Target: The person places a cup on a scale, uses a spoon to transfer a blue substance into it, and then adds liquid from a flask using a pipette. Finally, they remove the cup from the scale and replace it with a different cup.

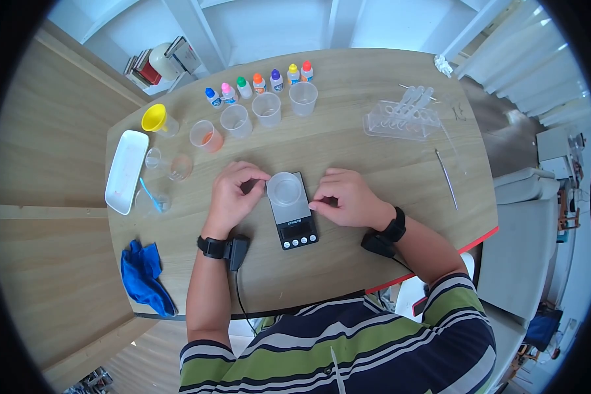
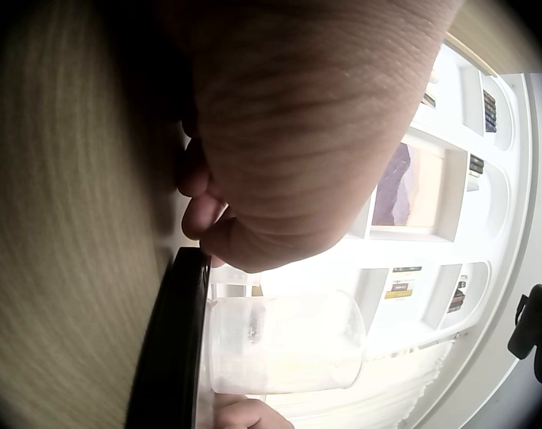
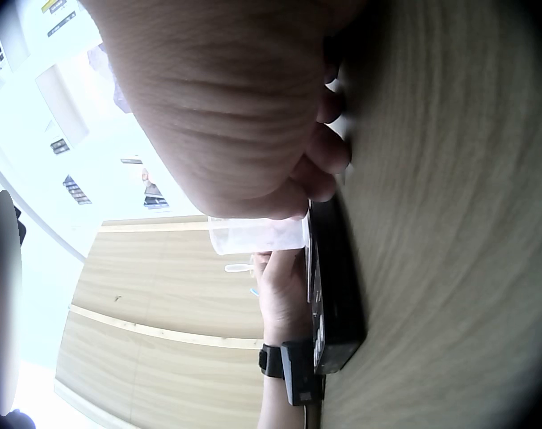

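A black digital scale (image 1: 297,231) with a silver plate lies in the middle of the table, its buttons toward the person. On its plate, near the far end, stands a clear plastic cup (image 1: 285,189), upright. My left hand (image 1: 235,190) holds the scale's left edge beside the cup, fingers curled and tips at the rim. The right hand (image 1: 345,197) holds the opposite edge between thumb and curled fingers. In the left wrist view, the fingertips (image 2: 219,237) meet the end of the scale's black side. The right wrist view shows fingertips (image 3: 317,183) close against the scale's side.
Behind the scale stand several plastic cups (image 1: 267,110), one holding orange liquid (image 1: 211,140), and a row of small dropper bottles (image 1: 259,83). At left are a white tray (image 1: 127,172) and a blue cloth (image 1: 144,277); at right, a clear tube rack (image 1: 400,121) and a metal rod (image 1: 447,178).
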Available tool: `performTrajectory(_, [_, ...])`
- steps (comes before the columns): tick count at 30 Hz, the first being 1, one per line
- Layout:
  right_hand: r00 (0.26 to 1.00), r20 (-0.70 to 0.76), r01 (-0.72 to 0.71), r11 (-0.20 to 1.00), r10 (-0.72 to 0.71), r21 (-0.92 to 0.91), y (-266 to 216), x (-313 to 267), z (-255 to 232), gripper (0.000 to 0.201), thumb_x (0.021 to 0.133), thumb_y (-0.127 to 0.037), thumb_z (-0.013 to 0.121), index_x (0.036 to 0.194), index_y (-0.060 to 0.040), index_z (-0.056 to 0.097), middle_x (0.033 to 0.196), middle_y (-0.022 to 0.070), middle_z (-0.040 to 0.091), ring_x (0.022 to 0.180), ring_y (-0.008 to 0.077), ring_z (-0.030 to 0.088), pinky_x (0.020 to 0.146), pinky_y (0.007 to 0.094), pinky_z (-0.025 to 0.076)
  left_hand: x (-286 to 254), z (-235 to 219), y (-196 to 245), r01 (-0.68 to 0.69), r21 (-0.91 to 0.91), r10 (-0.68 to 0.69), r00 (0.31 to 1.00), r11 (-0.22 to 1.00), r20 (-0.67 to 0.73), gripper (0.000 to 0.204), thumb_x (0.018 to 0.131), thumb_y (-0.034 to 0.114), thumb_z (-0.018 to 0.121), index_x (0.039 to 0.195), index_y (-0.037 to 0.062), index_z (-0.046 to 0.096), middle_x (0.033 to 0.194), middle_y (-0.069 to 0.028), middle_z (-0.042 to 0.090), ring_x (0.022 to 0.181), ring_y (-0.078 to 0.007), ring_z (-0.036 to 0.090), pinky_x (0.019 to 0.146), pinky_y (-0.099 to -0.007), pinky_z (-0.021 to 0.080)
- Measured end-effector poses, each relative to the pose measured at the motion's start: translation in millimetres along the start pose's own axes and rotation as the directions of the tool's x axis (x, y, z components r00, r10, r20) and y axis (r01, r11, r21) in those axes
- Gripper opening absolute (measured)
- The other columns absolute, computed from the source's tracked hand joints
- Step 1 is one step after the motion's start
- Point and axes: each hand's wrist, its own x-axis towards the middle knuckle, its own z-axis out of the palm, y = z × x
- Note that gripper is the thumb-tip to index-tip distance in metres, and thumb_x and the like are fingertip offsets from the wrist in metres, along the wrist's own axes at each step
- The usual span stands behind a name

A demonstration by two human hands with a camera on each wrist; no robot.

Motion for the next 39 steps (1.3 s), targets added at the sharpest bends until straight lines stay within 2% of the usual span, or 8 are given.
performTrajectory(4, [1.000, 0.017, -0.008, 1.000, 0.008, -0.014, -2.3, 0.9, -2.6, 0.017, 0.084, -0.010, 0.087, 0.078, -0.0082, 0.071, 0.070, 0.0047, 0.063, 0.070, 0.0262, 0.057, 0.063, 0.0395, 0.047, -0.3, -0.8, -2.9, -0.004, -0.004, 0.004, 1.000, 1.000, 0.002, 0.017, 0.083, -0.003, 0.076, 0.095, 0.0072, 0.083, 0.094, -0.0059, 0.077, 0.087, -0.0250, 0.069, 0.077, -0.0370, 0.055])
performTrajectory(6, [1.000, 0.015, -0.011, 1.000, 0.011, -0.007, -1.7, 0.5, -1.9, 0.017, 0.085, -0.010, 0.087, 0.078, -0.0080, 0.071, 0.070, 0.0048, 0.063, 0.070, 0.0262, 0.057, 0.063, 0.0396, 0.047, -0.9, -2.8, -3.7, 0.012, 0.003, -0.012, 0.998, 1.000, 0.058, 0.014, 0.087, -0.001, 0.078, 0.099, 0.0029, 0.080, 0.100, -0.0077, 0.076, 0.094, -0.0250, 0.069, 0.083, -0.0359, 0.054])
performTrajectory(20, [1.000, 0.006, -0.023, 1.000, 0.023, -0.004, 0.9, -0.7, -0.3, 0.019, 0.084, -0.013, 0.087, 0.076, -0.0089, 0.071, 0.069, 0.0038, 0.063, 0.070, 0.0257, 0.059, 0.063, 0.0399, 0.049, -0.8, -2.8, -0.8, 0.019, -0.002, -0.019, 0.998, 1.000, 0.056, 0.013, 0.086, -0.002, 0.078, 0.099, 0.0025, 0.079, 0.101, -0.0080, 0.076, 0.094, -0.0253, 0.069, 0.084, -0.0364, 0.054])
performTrajectory(23, [1.000, 0.007, -0.013, 1.000, 0.013, 0.011, 0.4, -0.5, -0.1, 0.017, 0.085, -0.008, 0.087, 0.079, -0.0071, 0.071, 0.070, 0.0050, 0.063, 0.070, 0.0266, 0.057, 0.063, 0.0399, 0.047, -0.8, -2.9, -0.7, 0.022, 0.000, -0.022, 0.998, 1.000, 0.055, 0.013, 0.086, -0.002, 0.078, 0.099, 0.0025, 0.079, 0.100, -0.0082, 0.076, 0.095, -0.0255, 0.069, 0.085, -0.0366, 0.054])
performTrajectory(27, [1.000, 0.007, -0.023, 1.000, 0.023, -0.007, 0.2, -0.3, -0.1, 0.019, 0.084, -0.013, 0.087, 0.076, -0.0085, 0.070, 0.069, 0.0041, 0.064, 0.070, 0.0262, 0.059, 0.064, 0.0400, 0.049, -1.0, -2.8, -2.1, 0.019, 0.000, -0.019, 0.998, 1.000, 0.056, 0.013, 0.086, -0.001, 0.078, 0.098, 0.0025, 0.079, 0.101, -0.0083, 0.076, 0.095, -0.0259, 0.070, 0.085, -0.0368, 0.054])
performTrajectory(37, [0.999, 0.011, -0.031, 0.999, 0.032, -0.017, -0.2, -0.5, -0.6, 0.019, 0.084, -0.013, 0.087, 0.076, -0.0087, 0.070, 0.070, 0.0041, 0.064, 0.071, 0.0262, 0.059, 0.064, 0.0408, 0.049, -0.3, -2.4, 1.4, 0.030, 0.010, -0.030, 0.998, 1.000, 0.061, 0.013, 0.087, -0.001, 0.078, 0.100, 0.0029, 0.080, 0.101, -0.0083, 0.076, 0.095, -0.0256, 0.070, 0.084, -0.0365, 0.054])
performTrajectory(39, [0.999, 0.011, -0.034, 0.999, 0.034, -0.016, -0.9, -0.1, -1.0, 0.019, 0.084, -0.013, 0.087, 0.076, -0.0087, 0.070, 0.069, 0.0039, 0.064, 0.071, 0.0262, 0.059, 0.064, 0.0409, 0.049, 0.8, -0.3, 1.0, -0.002, 0.000, 0.002, 1.000, 1.000, 0.004, 0.017, 0.082, -0.002, 0.076, 0.094, 0.0074, 0.083, 0.094, -0.0060, 0.077, 0.089, -0.0254, 0.069, 0.079, -0.0378, 0.055])
